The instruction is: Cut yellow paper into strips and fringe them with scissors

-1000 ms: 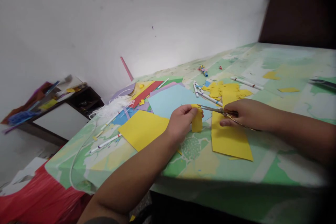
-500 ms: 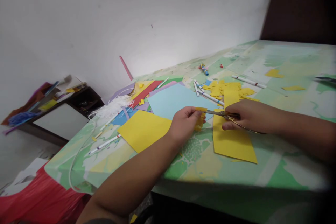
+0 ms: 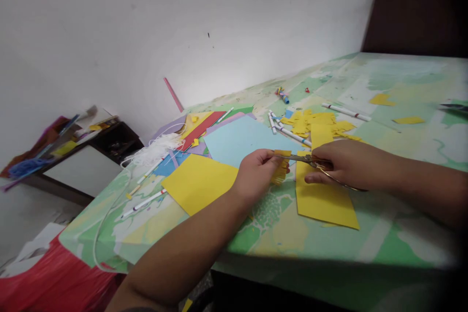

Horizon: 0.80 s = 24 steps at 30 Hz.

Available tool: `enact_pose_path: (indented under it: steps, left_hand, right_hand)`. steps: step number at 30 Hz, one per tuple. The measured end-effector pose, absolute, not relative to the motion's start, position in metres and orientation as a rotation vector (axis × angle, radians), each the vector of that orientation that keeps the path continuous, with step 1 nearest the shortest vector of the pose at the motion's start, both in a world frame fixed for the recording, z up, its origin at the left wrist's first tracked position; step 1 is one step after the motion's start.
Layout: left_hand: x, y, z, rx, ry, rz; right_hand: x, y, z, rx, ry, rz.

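My left hand pinches a small yellow paper strip whose lower edge is cut into a fringe. Scissors are in my right hand, their blades reaching left across the upper part of the strip. Beneath my right hand lies a larger yellow sheet on the patterned tablecloth. Another yellow sheet lies to the left of my left hand, partly over a light blue sheet. My right fingers partly hide the scissor handles.
Yellow scraps lie behind my right hand beside several white markers. White string, a red strip and coloured papers are at the back left. A shelf unit stands left of the table, near a red bag.
The scissor blades now reach farther left over the strip, and their opening looks narrower. The view has shifted slightly.
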<state>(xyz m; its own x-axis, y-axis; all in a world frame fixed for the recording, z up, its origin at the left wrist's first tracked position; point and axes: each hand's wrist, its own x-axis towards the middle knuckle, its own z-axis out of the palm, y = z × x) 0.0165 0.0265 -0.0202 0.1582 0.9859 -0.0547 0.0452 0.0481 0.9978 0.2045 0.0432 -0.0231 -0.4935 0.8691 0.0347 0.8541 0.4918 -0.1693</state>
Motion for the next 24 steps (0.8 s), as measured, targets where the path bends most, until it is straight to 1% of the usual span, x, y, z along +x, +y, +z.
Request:
enact_pose_path:
  steps: [20,24]
  left_hand:
    - [0.0162,0.0216,-0.0171,1.232,1.12,1.05]
    - [0.0144,0.0224,-0.0174,1.257,1.119,1.036]
  right_hand:
    - [0.2032,0.0413,-0.0213,-1.521,-2.644,0.241]
    - [0.2042,0.0414,-0.0209,-1.546,-2.639,0.182]
